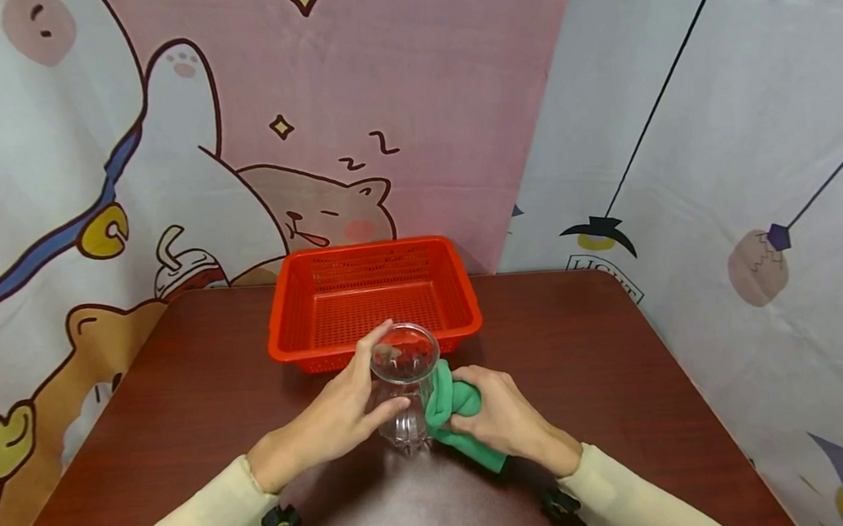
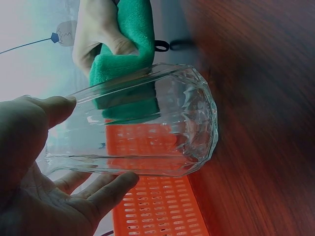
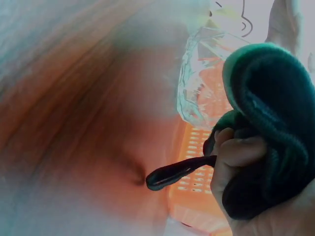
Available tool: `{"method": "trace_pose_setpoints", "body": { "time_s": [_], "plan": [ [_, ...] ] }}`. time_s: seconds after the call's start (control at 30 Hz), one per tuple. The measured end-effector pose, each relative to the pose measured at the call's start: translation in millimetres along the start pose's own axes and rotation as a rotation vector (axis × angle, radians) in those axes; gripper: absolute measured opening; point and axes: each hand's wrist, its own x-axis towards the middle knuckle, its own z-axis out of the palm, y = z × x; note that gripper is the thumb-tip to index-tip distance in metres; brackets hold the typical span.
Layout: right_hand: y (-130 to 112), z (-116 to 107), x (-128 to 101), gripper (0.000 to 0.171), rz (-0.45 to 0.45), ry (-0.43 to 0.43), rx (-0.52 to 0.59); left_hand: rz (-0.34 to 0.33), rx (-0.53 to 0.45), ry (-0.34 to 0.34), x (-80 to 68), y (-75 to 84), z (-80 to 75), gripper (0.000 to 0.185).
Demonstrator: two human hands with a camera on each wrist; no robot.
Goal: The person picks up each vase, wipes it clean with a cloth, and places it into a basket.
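Observation:
A clear glass vase (image 1: 406,398) with a round rim and a faceted base is in the middle of the head view. My left hand (image 1: 333,417) grips it from the left, thumb on the near side and fingers on the far side. In my right hand (image 1: 506,414) is a bunched green cloth (image 1: 443,403), held against or very close to the vase's right side. The left wrist view shows the cloth (image 2: 128,64) beyond the glass (image 2: 162,128). From the cloth hangs a dark loop (image 3: 179,172) in the right wrist view. Whether the base touches the table cannot be told.
Just behind the vase, a red perforated plastic basket (image 1: 286,308) stands on the dark wooden table (image 1: 564,342). A wall covering (image 1: 453,110) with cartoon animals rises behind the table and along its sides.

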Motion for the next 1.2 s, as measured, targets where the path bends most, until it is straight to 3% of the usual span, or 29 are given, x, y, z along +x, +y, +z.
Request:
{"method": "trace_pose_setpoints", "body": {
  "time_s": [0.6,0.83,1.2],
  "plan": [
    [-14,-8,5,0.046,-0.027,0.092,0.082,0.028,0.023,0.019,0.2,-1.3,0.3,0.107],
    [-22,-12,8,0.046,-0.050,0.129,0.112,0.010,0.015,0.010,-0.3,-0.3,-0.5,0.107],
    [-30,-34,9,0.048,-0.106,0.209,0.205,0.013,0.002,0.007,0.1,-0.5,-0.7,0.108]
  ]
}}
